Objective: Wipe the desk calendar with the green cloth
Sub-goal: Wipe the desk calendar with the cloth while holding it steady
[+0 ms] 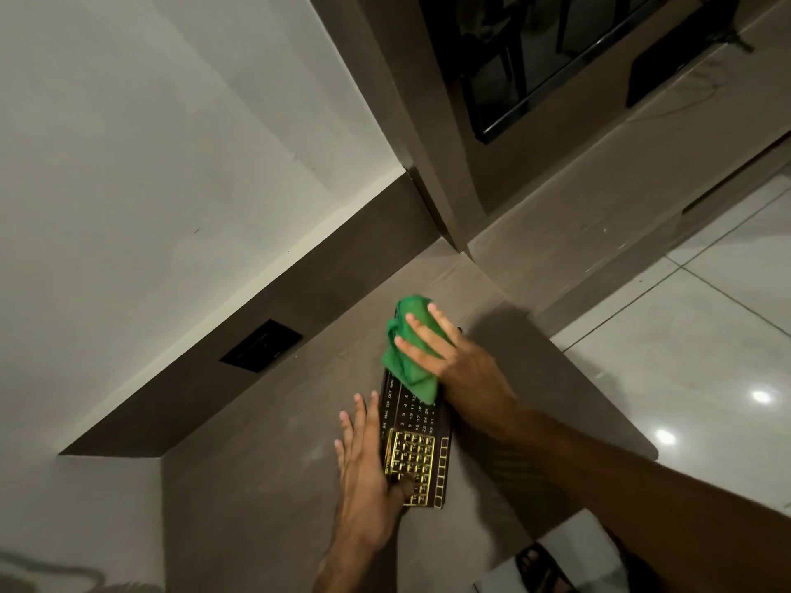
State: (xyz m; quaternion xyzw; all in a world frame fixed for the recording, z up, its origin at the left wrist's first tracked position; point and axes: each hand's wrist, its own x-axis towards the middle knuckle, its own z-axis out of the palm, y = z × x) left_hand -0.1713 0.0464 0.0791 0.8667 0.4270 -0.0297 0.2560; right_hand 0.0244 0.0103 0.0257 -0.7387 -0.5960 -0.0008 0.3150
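The desk calendar (417,438) lies flat on a brown stone-look counter (265,485), dark with gold frames and white numbers. My right hand (445,357) presses the green cloth (404,348) on its far end, fingers spread flat over the cloth. My left hand (368,460) rests open along the calendar's left edge, with the thumb on the gold part. Behind the counter stands a white wall (150,143) with a black socket plate (261,345) in the brown backsplash. To the right, a glossy white tiled floor (685,357) reflects lamps.
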